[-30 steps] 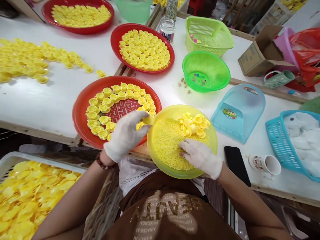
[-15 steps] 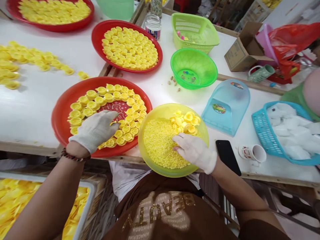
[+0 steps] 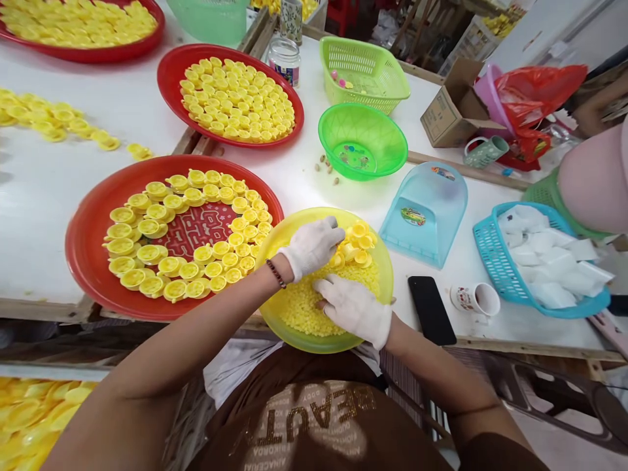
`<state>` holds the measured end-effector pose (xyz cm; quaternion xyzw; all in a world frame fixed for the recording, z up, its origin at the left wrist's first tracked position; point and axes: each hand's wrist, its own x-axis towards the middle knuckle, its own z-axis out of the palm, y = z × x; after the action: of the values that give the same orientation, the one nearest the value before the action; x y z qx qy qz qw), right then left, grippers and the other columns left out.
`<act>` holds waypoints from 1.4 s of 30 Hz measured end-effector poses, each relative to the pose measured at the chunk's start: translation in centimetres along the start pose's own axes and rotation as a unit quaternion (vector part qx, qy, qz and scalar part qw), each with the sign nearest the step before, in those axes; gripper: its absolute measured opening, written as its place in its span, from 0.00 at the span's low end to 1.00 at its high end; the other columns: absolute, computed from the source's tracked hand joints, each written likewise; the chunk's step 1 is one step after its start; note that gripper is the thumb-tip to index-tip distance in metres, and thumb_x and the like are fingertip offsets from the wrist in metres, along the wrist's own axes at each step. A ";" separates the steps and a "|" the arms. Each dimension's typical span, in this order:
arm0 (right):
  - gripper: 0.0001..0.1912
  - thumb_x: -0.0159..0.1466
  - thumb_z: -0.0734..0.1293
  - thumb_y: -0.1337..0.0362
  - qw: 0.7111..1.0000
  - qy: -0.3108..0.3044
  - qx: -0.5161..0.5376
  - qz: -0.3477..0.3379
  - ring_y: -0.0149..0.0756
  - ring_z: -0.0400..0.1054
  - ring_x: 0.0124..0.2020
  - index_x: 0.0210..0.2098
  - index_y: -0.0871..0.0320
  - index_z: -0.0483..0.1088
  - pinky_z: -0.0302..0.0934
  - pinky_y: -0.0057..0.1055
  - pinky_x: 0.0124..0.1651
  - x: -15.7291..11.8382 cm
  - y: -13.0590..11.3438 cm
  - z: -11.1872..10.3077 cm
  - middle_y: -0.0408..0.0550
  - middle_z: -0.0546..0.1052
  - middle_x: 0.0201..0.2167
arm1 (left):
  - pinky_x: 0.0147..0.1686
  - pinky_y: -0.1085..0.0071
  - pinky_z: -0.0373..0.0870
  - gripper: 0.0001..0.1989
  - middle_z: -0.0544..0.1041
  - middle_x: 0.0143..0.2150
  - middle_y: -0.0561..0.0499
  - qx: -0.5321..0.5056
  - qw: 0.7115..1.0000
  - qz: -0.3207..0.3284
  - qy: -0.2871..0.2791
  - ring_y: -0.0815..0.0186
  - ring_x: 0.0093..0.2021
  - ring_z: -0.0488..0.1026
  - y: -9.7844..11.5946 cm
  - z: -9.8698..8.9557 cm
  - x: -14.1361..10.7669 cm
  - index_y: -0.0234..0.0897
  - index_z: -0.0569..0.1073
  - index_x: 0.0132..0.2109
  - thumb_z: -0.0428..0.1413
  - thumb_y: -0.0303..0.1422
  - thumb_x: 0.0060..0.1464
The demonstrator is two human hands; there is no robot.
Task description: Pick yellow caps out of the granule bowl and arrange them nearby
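A yellow bowl holds small yellow beads and, toward its far right, a pile of small yellow cup-shaped pieces. My left hand, in a white glove, is over the bowl with bent fingers against the pile's left side; whatever is between them is hidden. Just nearer to me, my gloved right hand rests on the beads, its fingers curled in and their tips partly hidden. Left of the bowl, a red tray carries a ring of yellow cups around its patterned middle.
Behind stand another red tray of yellow pieces, a green bowl and a light green basket. To the right are a blue dustpan, a phone, a mug and a blue basket of white blocks.
My left hand has moved right from the red tray to the pile in the yellow bowl. My right hand stays at the beads. The whole view has shifted slightly.
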<state>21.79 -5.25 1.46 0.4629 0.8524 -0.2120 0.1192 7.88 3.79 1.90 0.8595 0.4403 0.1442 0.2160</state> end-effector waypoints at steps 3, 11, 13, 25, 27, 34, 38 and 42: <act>0.10 0.70 0.59 0.65 0.999 0.010 0.027 -0.021 0.39 0.69 0.41 0.47 0.60 0.69 0.63 0.35 0.44 -0.2 1.0 0.2 0.51 0.74 0.42 | 0.45 0.62 0.74 0.12 0.74 0.48 0.43 0.006 1.000 0.016 -0.022 0.62 0.44 0.73 -1.2 -0.4 -2.7 0.33 0.74 0.49 0.54 0.36 0.65; 0.06 0.67 0.62 0.70 0.984 0.076 0.133 -0.094 0.34 0.66 0.37 0.39 0.60 0.70 0.60 0.31 0.44 0.5 3.5 -1.9 0.46 0.74 0.36 | 0.44 0.62 0.68 0.11 0.75 0.44 0.47 0.049 0.995 0.084 0.011 0.62 0.41 0.72 -2.7 0.3 -10.6 0.37 0.75 0.40 0.50 0.34 0.66; 0.06 0.67 0.62 0.70 0.976 0.118 0.150 -0.105 0.33 0.66 0.39 0.41 0.59 0.70 0.60 0.31 0.47 0.9 3.4 -3.0 0.46 0.74 0.37 | 0.45 0.62 0.68 0.11 0.75 0.45 0.46 0.038 0.997 0.047 0.054 0.60 0.42 0.72 -2.2 0.4 -10.4 0.36 0.74 0.43 0.52 0.37 0.65; 0.08 0.69 0.61 0.71 0.970 0.152 0.170 -0.086 0.36 0.67 0.46 0.45 0.58 0.69 0.62 0.35 0.54 0.5 2.8 -3.0 0.48 0.76 0.43 | 0.43 0.57 0.63 0.11 0.74 0.44 0.45 0.106 0.994 -0.023 -0.015 0.54 0.44 0.72 -0.2 2.4 -6.8 0.37 0.74 0.46 0.57 0.35 0.56; 0.10 0.69 0.61 0.70 0.970 0.156 0.172 -0.068 0.37 0.68 0.48 0.49 0.58 0.68 0.61 0.37 0.55 0.0 3.1 -3.0 0.49 0.76 0.46 | 0.43 0.57 0.62 0.11 0.74 0.44 0.46 0.098 0.995 -0.018 -0.012 0.55 0.44 0.72 -0.5 2.5 -7.1 0.38 0.74 0.46 0.56 0.36 0.57; 0.08 0.69 0.62 0.66 1.000 0.012 0.023 0.010 0.41 0.70 0.42 0.45 0.60 0.70 0.65 0.37 0.46 -1.6 2.4 -1.7 0.52 0.75 0.42 | 0.45 0.56 0.63 0.17 0.74 0.49 0.44 0.088 0.996 -0.017 -0.003 0.52 0.47 0.72 -0.2 2.3 -7.3 0.39 0.73 0.53 0.59 0.36 0.56; 0.09 0.69 0.59 0.70 1.000 -0.007 0.011 -0.014 0.38 0.70 0.38 0.44 0.60 0.71 0.64 0.34 0.42 -1.4 1.7 -0.8 0.51 0.76 0.40 | 0.45 0.56 0.65 0.11 0.75 0.48 0.45 0.088 0.996 -0.004 -0.013 0.53 0.46 0.72 0.1 2.2 -7.0 0.40 0.75 0.47 0.57 0.32 0.57; 0.09 0.70 0.58 0.70 0.997 0.041 0.054 -0.040 0.36 0.69 0.40 0.40 0.60 0.70 0.63 0.33 0.47 -1.6 2.3 -1.7 0.49 0.75 0.38 | 0.49 0.58 0.69 0.11 0.73 0.50 0.45 -0.040 0.999 -0.011 0.032 0.57 0.49 0.73 -0.3 2.3 -7.7 0.37 0.71 0.49 0.56 0.33 0.60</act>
<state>24.59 -4.53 3.07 0.4422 0.8620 -0.2427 0.0502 4.29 -2.89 -0.64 0.8405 0.4500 0.1865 0.2373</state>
